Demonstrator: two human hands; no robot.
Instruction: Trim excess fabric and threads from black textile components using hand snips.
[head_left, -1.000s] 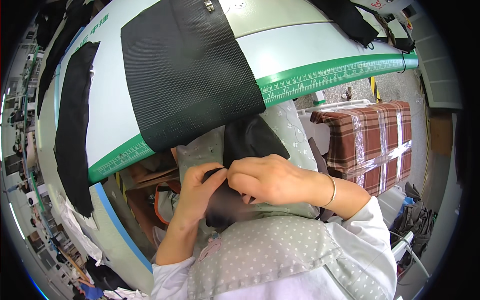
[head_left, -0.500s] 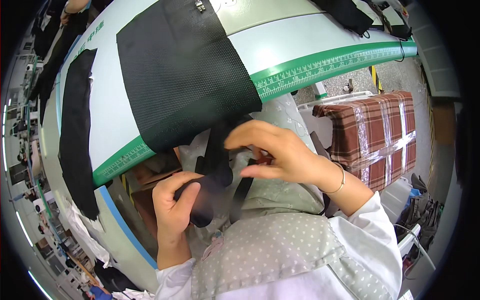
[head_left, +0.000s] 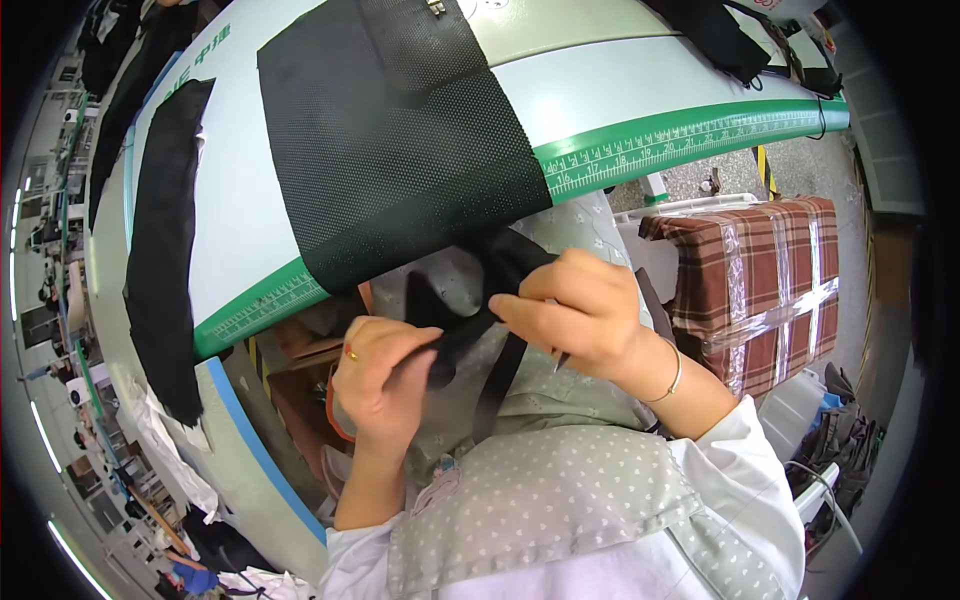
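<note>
A length of black strap point(head_left: 505, 378) is stretched between my hands above my lap, partly looped and smeared by motion. My left hand point(head_left: 385, 378) pinches one part between thumb and fingers. My right hand point(head_left: 585, 315) is closed on another part, near the sewing table's edge. Below the right fingers a small dark pointed tip shows; its kind is hidden by the hand. Just beyond, a black mesh fabric panel point(head_left: 400, 150) lies on the table and hangs over its front edge. Whether the strap is joined to this panel I cannot tell.
The white sewing table point(head_left: 610, 85) has a green ruler edge point(head_left: 690, 145). A black fabric strip point(head_left: 165, 250) lies at left, more dark pieces point(head_left: 715, 40) at far right. A plaid-covered box point(head_left: 760, 290) bound with clear tape stands to my right.
My right hand has gone from loosely spread fingers to a closed grip on the strap. My left hand has turned and shifted slightly right. The whole view has shifted a little.
</note>
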